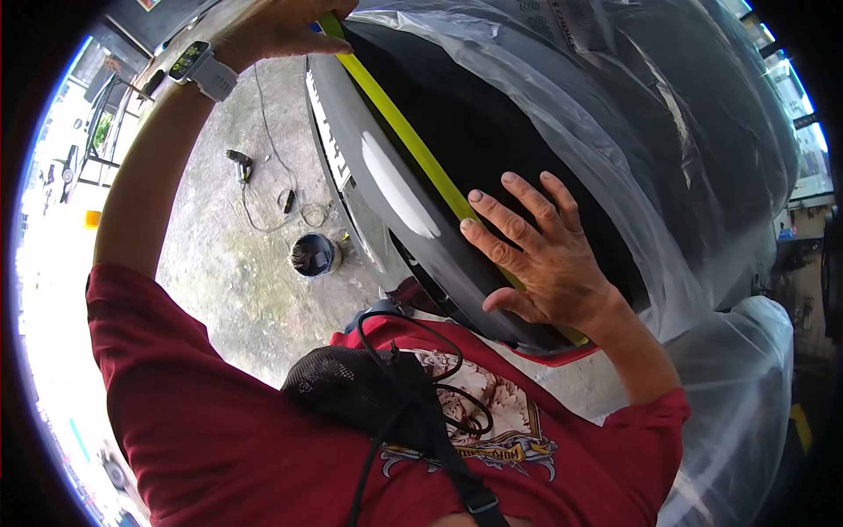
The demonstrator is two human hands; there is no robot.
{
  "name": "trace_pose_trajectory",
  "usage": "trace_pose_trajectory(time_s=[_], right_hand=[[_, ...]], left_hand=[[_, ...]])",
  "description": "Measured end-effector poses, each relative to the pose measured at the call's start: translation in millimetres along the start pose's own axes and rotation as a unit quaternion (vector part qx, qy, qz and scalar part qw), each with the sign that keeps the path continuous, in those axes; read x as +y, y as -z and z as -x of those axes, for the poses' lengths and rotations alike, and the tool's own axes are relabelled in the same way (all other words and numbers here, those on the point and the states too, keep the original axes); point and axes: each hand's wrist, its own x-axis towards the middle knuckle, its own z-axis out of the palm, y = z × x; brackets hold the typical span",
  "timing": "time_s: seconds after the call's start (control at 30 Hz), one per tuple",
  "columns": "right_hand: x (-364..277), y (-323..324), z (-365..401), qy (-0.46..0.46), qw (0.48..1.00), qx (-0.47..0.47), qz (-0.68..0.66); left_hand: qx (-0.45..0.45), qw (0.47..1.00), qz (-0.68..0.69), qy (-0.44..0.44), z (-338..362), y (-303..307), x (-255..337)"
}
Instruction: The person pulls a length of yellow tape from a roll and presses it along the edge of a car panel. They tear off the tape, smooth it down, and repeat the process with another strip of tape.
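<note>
Our left hand is at the upper left of the head view, partly cut off by the frame edge, and pinches the upper part of a yellow-green strip between thumb and fingers. We note a smartwatch with a pale band on that wrist. Our right hand is spread, fingers apart, with its palm over the lower part of the strip. Contact under the palm is hidden from us.

The strip runs diagonally along a curved panel, between its grey outer side and a black surface. Its lower end shows below our right hand, near the panel's lower edge. A bright reflection lies on the grey side.

Clear plastic sheeting is draped beside the black surface, creased and partly see-through. On the stained floor we record a bucket with contents we cannot identify, and, near it, a dark tool and a thin cable. A black mesh pouch and black cord lie against our red shirt.
</note>
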Motion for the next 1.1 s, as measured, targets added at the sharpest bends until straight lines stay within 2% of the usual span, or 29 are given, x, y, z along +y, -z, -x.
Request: trace_pose_trajectory(time_s=[0.13, 0.87, 0.93, 1.1], right_hand=[[2, 0, -5, 0.004, 1.000, -0.001, -0.002], [27, -13, -57, 0.046, 0.999, 0.017, -0.017], [30, -16, -64, 0.048, 0.998, 0.023, -0.021], [34, -19, -80, 0.051, 0.998, 0.030, -0.018]], left_hand=[[0.017, 0.998, -0.065, 0.001, -2, -7, 2], [-0.010, 0.998, -0.059, 0.010, -4, -8, 5], [0.017, 0.996, -0.081, -0.019, -4, -11, 6], [0.004, 0.992, -0.123, -0.023, -7, -13, 12]])
